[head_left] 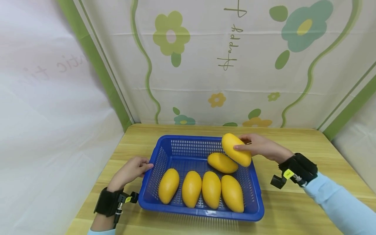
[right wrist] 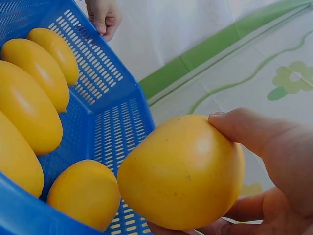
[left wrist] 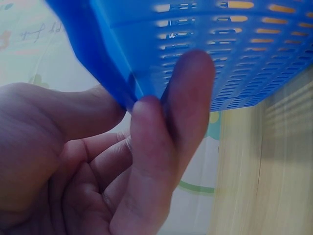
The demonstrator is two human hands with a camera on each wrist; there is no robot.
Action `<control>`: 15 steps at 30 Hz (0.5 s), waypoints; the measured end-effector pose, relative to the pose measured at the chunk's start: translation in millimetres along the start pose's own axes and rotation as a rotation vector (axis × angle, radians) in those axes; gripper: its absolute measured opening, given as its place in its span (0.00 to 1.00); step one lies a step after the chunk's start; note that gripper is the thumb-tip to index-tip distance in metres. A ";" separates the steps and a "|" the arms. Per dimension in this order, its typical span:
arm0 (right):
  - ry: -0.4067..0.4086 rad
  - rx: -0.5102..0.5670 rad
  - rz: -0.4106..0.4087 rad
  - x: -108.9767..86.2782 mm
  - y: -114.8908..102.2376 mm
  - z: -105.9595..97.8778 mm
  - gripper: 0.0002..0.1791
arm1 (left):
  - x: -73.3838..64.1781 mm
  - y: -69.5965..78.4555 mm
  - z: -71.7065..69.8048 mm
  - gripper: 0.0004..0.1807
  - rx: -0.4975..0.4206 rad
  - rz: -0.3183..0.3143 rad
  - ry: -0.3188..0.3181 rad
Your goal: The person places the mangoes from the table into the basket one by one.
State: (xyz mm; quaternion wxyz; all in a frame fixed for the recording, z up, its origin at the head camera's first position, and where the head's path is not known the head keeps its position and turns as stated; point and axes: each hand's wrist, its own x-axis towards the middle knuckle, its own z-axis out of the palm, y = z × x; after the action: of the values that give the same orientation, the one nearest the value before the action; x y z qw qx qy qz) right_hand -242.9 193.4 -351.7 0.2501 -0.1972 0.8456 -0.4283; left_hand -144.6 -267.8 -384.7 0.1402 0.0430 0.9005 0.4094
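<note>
A blue plastic basket [head_left: 202,212] with slotted walls stands on the table. Its left rim is pinched between thumb and fingers of my left hand [head_left: 133,169]; the left wrist view shows the thumb on one side of the rim [left wrist: 93,63] and fingers against the outer wall. My right hand [head_left: 261,147] grips a yellow mango [head_left: 236,149] above the basket's far right corner. Beneath it another mango [head_left: 222,163] lies slanted inside. Several more mangoes [head_left: 192,189] lie side by side along the near wall. In the right wrist view the held mango [right wrist: 181,171] hides some of the fingers.
The basket rests on a light wooden table [head_left: 293,209]. Behind the table hangs a white cloth [head_left: 199,58] printed with flowers and green lines. Another white cloth [head_left: 58,130] closes off the left side. Each wrist carries a strapped-on camera [head_left: 279,181].
</note>
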 end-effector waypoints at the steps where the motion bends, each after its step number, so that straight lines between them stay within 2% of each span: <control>1: -0.003 0.000 -0.003 0.7 -0.2 0.6 0.40 | 0.1 0.0 0.0 0.14 0.002 0.000 0.001; 15: -0.036 0.023 -0.026 11.6 -4.2 10.1 0.40 | 0.8 -0.3 -0.4 0.13 0.006 0.001 0.002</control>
State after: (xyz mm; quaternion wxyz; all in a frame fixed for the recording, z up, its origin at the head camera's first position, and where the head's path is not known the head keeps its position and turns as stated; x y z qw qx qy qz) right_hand -245.7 178.4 -356.4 0.2620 -0.2132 0.8333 -0.4377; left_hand -145.5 -268.1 -384.9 0.1388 0.0434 0.9018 0.4070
